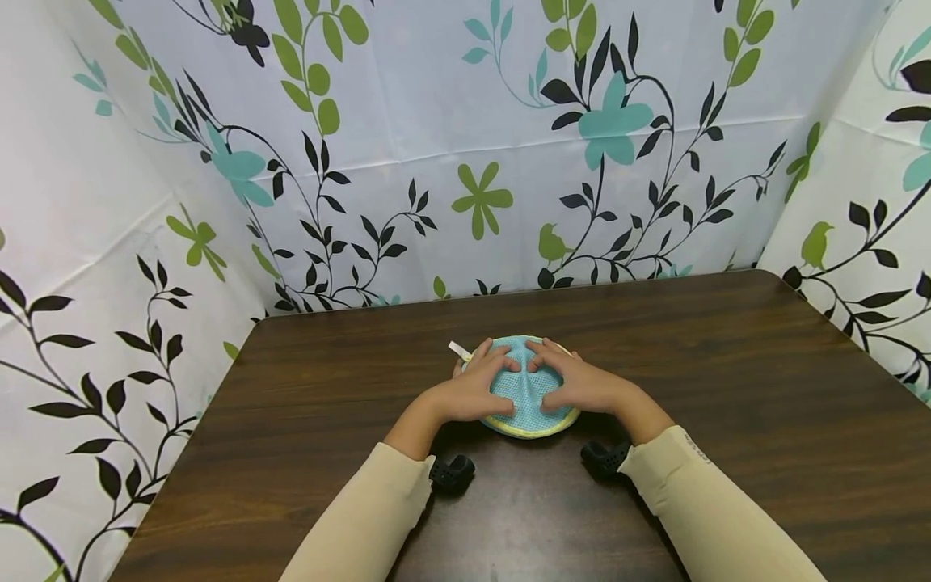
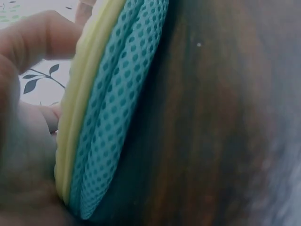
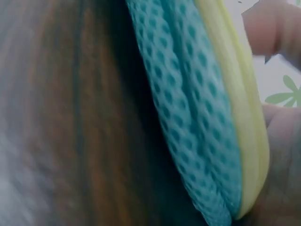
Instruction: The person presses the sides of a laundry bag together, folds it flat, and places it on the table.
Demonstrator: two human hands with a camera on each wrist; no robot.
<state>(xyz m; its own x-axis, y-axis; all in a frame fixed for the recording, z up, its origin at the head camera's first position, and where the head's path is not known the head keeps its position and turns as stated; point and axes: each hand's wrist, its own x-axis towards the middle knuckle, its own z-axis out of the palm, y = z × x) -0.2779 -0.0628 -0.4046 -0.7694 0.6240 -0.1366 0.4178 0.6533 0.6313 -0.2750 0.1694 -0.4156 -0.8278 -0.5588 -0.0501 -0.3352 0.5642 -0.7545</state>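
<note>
A round turquoise mesh pouch (image 1: 527,392) with yellow edging lies on the brown table, between both hands. My left hand (image 1: 476,386) grips its left side, thumb on the near part of the top and fingers bent over the far part. Mirroring it, my right hand (image 1: 582,384) holds the right side with bent fingers and thumb. Close up in the left wrist view, the yellow edging (image 2: 77,113) runs beside the left palm. The right wrist view shows the pouch's mesh side (image 3: 188,103) near the right fingers. Fingertips under the rim are hidden.
A small white tag (image 1: 460,351) sticks out at the pouch's far left. Black wrist devices (image 1: 452,474) sit at both cuffs. Behind the dark wooden table (image 1: 327,388) hangs a white curtain (image 1: 407,97) printed with leaves and flowers, with more of it along both sides.
</note>
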